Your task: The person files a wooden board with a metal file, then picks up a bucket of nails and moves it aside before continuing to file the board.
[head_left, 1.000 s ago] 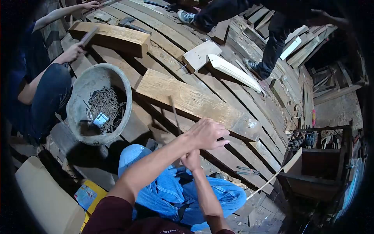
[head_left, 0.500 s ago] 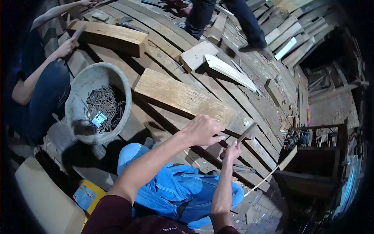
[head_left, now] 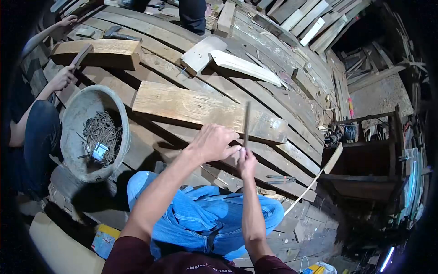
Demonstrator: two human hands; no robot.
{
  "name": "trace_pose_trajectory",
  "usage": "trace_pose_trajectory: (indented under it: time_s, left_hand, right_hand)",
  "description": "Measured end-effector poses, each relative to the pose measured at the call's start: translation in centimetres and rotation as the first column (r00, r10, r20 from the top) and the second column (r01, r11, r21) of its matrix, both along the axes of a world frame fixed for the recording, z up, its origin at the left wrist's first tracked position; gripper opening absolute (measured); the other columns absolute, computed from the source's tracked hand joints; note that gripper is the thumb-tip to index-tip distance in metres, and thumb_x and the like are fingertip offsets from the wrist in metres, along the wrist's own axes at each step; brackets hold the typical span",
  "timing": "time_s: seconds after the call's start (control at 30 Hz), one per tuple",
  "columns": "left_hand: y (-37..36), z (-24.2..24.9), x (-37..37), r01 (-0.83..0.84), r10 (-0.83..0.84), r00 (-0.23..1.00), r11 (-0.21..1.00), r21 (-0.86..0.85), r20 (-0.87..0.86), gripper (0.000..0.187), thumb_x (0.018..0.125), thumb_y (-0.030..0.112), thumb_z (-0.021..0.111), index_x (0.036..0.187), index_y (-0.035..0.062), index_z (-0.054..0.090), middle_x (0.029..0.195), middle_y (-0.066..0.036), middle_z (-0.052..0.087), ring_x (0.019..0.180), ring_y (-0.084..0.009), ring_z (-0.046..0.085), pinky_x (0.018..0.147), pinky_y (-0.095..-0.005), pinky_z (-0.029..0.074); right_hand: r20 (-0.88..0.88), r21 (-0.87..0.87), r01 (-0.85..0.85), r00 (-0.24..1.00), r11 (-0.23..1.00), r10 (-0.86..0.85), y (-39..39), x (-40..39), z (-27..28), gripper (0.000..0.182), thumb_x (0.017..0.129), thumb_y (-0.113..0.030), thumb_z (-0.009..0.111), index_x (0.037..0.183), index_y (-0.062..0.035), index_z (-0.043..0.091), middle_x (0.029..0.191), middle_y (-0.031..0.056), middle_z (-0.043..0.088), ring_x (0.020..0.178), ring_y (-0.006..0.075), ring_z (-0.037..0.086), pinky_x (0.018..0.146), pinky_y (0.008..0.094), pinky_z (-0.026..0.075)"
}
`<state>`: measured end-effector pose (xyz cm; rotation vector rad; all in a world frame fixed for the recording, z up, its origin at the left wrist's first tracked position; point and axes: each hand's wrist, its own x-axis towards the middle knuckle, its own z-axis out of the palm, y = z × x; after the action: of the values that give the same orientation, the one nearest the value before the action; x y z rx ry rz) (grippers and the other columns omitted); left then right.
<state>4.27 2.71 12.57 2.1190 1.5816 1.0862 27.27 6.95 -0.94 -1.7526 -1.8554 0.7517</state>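
Near the centre of the head view, my right hand [head_left: 247,163] grips the lower end of a flat dark bar [head_left: 247,123], which stands nearly upright in front of a thick wooden block [head_left: 182,104]. My left hand [head_left: 213,142] is beside it at the block's near edge, fingers curled and thumb reaching toward the right hand. What its fingers hold, if anything, is hidden. Both forearms reach over my legs in blue jeans [head_left: 205,212]. A pair of pliers [head_left: 280,179] lies to the right of my right hand.
A bucket of nails [head_left: 95,132] stands at left. Beyond it a co-worker's hand [head_left: 62,78] holds a bar by another wooden block [head_left: 102,54]. A hammer [head_left: 119,34] lies behind that block. Another person's leg [head_left: 192,16] is at the top. Boards [head_left: 246,68] lie behind my block.
The view has shifted. The bar in my right hand has swung from a slant to nearly upright, and my hands are closer together. The standing person's legs have moved left in the view.
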Motion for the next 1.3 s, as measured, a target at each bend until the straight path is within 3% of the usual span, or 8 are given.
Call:
trace_pose_trajectory:
  time_s: [0.2, 0.57, 0.8, 0.87, 0.93, 1.0, 1.07, 1.3]
  left_hand:
    - [0.3, 0.0, -0.2, -0.016, -0.038, 0.985, 0.95, -0.312, -0.167, 0.046, 0.079, 0.039, 0.074, 0.11, 0.0052, 0.068, 0.103, -0.014, 0.069, 0.1, -0.0311, 0.064, 0.089, -0.0435, 0.05]
    - [0.2, -2.5, -0.1, -0.123, -0.083, 0.933, 0.84, -0.528, -0.349, 0.077, 0.08, 0.048, 0.072, 0.136, 0.0005, 0.048, 0.129, -0.02, 0.057, 0.122, -0.0336, 0.054, 0.103, -0.0485, 0.04]
    - [0.5, -0.4, -0.4, -0.118, -0.156, 0.922, 0.756, -0.643, -0.353, 0.077, 0.08, 0.049, 0.071, 0.134, 0.0001, 0.05, 0.124, -0.018, 0.061, 0.118, -0.0337, 0.057, 0.099, -0.0476, 0.043]
    - [0.5, -1.4, -0.4, -0.123, -0.107, 0.924, 0.825, -0.551, -0.367, 0.077, 0.08, 0.048, 0.071, 0.135, -0.0007, 0.049, 0.125, -0.018, 0.06, 0.12, -0.0331, 0.055, 0.1, -0.0471, 0.042]
    - [0.2, -1.8, -0.4, -0.117, -0.07, 0.928, 0.879, -0.463, -0.367, 0.078, 0.08, 0.048, 0.072, 0.136, -0.0007, 0.049, 0.126, -0.018, 0.059, 0.12, -0.0329, 0.055, 0.101, -0.047, 0.042]
    - [0.3, -1.3, -0.5, -0.083, -0.122, 0.942, 0.819, -0.568, -0.314, 0.076, 0.079, 0.047, 0.073, 0.134, -0.0005, 0.05, 0.126, -0.018, 0.06, 0.12, -0.032, 0.055, 0.101, -0.0477, 0.042]
    - [0.4, -1.3, -0.3, -0.088, -0.129, 0.936, 0.813, -0.576, -0.326, 0.074, 0.08, 0.046, 0.072, 0.133, -0.0007, 0.051, 0.124, -0.018, 0.061, 0.118, -0.0321, 0.057, 0.1, -0.0482, 0.042]
    - [0.2, -1.4, 0.1, -0.081, -0.15, 0.932, 0.803, -0.59, -0.331, 0.074, 0.08, 0.046, 0.072, 0.133, -0.0005, 0.051, 0.12, -0.017, 0.063, 0.114, -0.0331, 0.059, 0.098, -0.049, 0.044]
  right_hand:
    - [-0.205, -0.359, 0.2, 0.936, 0.912, -0.286, -0.4, 1.2, 3.8, 0.045, 0.103, -0.042, 0.041, 0.099, -0.0023, 0.061, 0.056, 0.0037, 0.051, 0.049, 0.0144, 0.055, 0.047, 0.0333, 0.044]
    - [-0.308, -0.212, 0.025, 0.947, 0.977, -0.091, 0.7, -2.3, -0.6, 0.052, 0.106, -0.039, 0.028, 0.076, -0.0026, 0.051, 0.05, 0.0052, 0.048, 0.039, 0.0183, 0.05, 0.04, 0.0341, 0.042]
    - [-0.563, -0.664, -0.031, 0.678, 0.747, -0.472, 2.1, -2.9, 0.9, 0.056, 0.1, -0.06, 0.036, 0.083, -0.0085, 0.05, 0.055, 0.0025, 0.048, 0.044, 0.0153, 0.05, 0.04, 0.0306, 0.042]
    - [-0.531, -0.764, -0.056, 0.619, 0.643, -0.578, -0.2, -2.1, 1.3, 0.058, 0.098, -0.062, 0.038, 0.08, -0.0089, 0.053, 0.058, 0.0022, 0.05, 0.046, 0.0151, 0.052, 0.042, 0.0311, 0.042]
    - [-0.41, -0.606, 0.14, 0.788, 0.783, -0.459, -2.3, -1.7, 0.4, 0.063, 0.098, -0.061, 0.037, 0.078, -0.0046, 0.056, 0.06, 0.0046, 0.054, 0.051, 0.0176, 0.056, 0.047, 0.0351, 0.044]
    - [-0.081, -0.157, 0.199, 0.974, 0.967, -0.213, -3.9, -2.5, -0.3, 0.059, 0.102, -0.047, 0.036, 0.09, 0.0048, 0.061, 0.077, 0.0284, 0.065, 0.075, 0.0462, 0.064, 0.067, 0.0542, 0.048]
    - [0.048, -0.053, 0.161, 0.986, 0.986, -0.159, -5.5, -3.0, -0.4, 0.053, 0.103, -0.04, 0.034, 0.1, 0.0041, 0.062, 0.083, 0.0345, 0.063, 0.085, 0.0534, 0.061, 0.075, 0.0595, 0.045]
    - [0.301, -0.134, 0.163, 0.947, 0.978, -0.116, -4.3, -0.5, 1.7, 0.053, 0.102, -0.042, 0.035, 0.104, 0.0008, 0.065, 0.088, 0.0327, 0.065, 0.089, 0.0514, 0.063, 0.079, 0.0595, 0.049]
